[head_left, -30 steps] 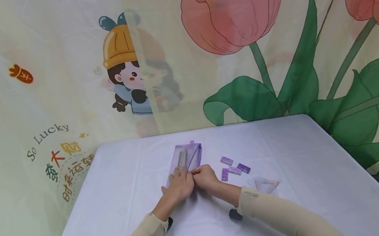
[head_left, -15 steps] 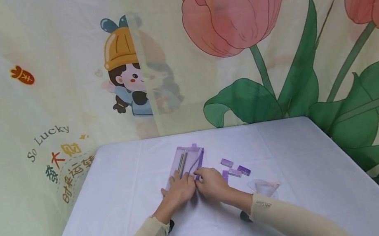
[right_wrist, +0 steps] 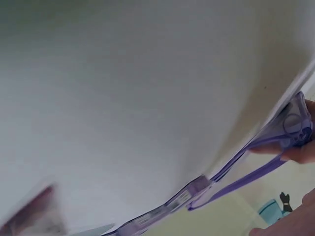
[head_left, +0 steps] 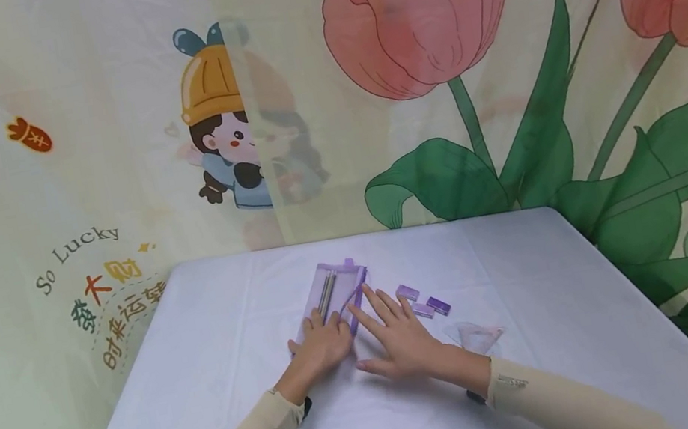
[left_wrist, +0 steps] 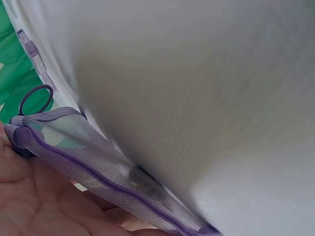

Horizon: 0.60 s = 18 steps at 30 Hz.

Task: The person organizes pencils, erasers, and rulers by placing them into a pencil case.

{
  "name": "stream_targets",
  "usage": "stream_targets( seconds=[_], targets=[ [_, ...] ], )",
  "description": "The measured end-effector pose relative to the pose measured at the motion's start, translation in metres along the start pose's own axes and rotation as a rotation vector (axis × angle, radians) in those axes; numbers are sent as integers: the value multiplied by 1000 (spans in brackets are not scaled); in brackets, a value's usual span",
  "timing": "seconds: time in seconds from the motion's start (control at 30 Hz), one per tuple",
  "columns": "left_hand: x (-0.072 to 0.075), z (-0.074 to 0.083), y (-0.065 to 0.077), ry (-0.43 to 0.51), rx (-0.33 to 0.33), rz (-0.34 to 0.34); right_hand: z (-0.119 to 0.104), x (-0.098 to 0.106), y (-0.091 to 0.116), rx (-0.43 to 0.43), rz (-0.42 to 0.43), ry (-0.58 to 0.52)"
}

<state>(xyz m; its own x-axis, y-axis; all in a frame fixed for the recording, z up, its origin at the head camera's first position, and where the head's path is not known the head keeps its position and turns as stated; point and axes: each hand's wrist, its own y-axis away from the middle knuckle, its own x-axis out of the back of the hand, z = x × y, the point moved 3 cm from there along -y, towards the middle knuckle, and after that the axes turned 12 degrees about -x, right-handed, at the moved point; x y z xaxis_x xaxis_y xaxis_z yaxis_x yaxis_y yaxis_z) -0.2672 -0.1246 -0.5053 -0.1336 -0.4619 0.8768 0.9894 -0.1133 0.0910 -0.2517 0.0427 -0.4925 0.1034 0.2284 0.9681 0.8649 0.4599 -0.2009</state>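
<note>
A purple mesh pencil case lies at a slant on the white table, two slim silvery pens showing through it. My left hand covers its near end; in the right wrist view that hand's fingers pinch the corner, beside a ring. The left wrist view has the mesh case running along the palm, with a dark ring at its end. My right hand is held over the table just right of the case, fingers straight and spread, nothing in them. Its fingertips overlap the case's right edge.
Several purple erasers lie right of the case, among them a dark one and a lighter one; the right hand partly covers this group. A clear plastic packet of triangular shape lies beyond the right wrist. A printed curtain hangs behind the table.
My right hand has let go of the case's right edge, drawn back to the right and spread its fingers. The left hand stays on the near end.
</note>
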Motion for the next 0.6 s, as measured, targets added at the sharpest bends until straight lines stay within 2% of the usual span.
stream_targets(
  seconds=[0.2,0.43,0.6],
  targets=[
    [-4,1,0,-21,-8,4,31,8,8,-91,14,-39],
    [-3,1,3,-44,-15,3,79,21,14,-226,41,-170],
    [-1,2,2,-37,-25,-15,112,26,18,-320,8,-179]
  ],
)
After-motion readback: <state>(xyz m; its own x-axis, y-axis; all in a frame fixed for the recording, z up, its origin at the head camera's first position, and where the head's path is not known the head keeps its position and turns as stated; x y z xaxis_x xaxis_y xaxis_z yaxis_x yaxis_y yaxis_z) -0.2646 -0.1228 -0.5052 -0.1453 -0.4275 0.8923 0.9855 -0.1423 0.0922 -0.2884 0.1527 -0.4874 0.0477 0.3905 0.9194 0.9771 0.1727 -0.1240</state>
